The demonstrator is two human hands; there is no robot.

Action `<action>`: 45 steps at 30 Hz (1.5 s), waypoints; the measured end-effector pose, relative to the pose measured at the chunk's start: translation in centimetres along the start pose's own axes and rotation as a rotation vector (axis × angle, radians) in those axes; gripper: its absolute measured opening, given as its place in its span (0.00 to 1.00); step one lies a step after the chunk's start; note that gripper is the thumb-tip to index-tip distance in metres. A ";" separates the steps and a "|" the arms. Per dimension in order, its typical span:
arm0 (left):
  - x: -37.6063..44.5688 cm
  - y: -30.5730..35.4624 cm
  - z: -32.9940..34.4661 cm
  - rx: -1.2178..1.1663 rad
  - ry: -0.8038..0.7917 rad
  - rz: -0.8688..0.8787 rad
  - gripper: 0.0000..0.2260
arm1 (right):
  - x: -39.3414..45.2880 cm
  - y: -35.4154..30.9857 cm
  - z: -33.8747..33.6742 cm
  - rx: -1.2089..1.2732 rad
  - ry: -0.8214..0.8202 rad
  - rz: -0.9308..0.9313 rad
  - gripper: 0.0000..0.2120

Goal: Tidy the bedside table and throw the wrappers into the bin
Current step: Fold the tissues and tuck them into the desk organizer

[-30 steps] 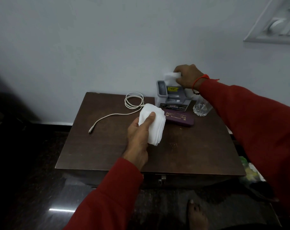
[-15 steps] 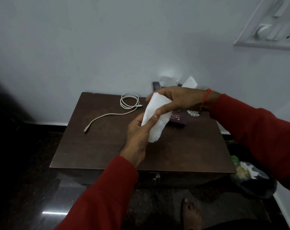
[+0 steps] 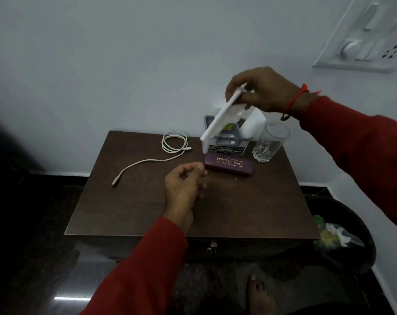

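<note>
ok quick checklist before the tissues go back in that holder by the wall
1. Grip on the white tissue stack: ok, the right hand pinches its upper end.
2. Left hand free: ok, it hangs over the table with loosely curled fingers, holding nothing.
3. Path to the grey holder: ok, the stack hangs tilted just above it, nothing between.
4. Glass out of the way: not ok, it stands right beside the holder, under the right wrist; a knock looks possible.
5. Room inside the holder: cannot tell, the stack hides its opening.
6. Bin within reach for wrappers: ok, on the floor right of the table.
</note>
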State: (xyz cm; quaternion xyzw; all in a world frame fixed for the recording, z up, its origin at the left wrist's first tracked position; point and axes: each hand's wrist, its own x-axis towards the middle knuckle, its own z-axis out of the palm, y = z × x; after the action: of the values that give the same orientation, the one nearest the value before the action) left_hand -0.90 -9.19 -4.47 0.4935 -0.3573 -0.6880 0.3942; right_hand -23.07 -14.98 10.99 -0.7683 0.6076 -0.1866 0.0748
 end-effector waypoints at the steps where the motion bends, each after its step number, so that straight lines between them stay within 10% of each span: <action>1: 0.0 0.0 0.0 0.001 0.001 -0.003 0.01 | 0.4 0.3 0.1 -0.074 0.055 -0.053 0.07; 10: -0.1 0.3 0.1 -0.011 -0.017 -0.004 0.02 | 2.1 2.1 4.1 -0.435 0.140 -0.215 0.10; 27: -0.3 0.8 0.0 -0.022 -0.021 -0.020 0.01 | 2.0 2.9 4.6 -0.117 0.324 -0.096 0.09; 45: -0.4 0.7 0.1 -0.021 -0.026 -0.015 0.02 | 2.6 4.2 5.7 -0.372 -0.034 -0.144 0.10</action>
State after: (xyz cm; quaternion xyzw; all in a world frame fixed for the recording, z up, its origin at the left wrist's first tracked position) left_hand -0.77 -9.08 -3.66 0.4829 -0.3515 -0.7011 0.3896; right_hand -24.19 -19.12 4.81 -0.8134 0.5739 -0.0629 -0.0718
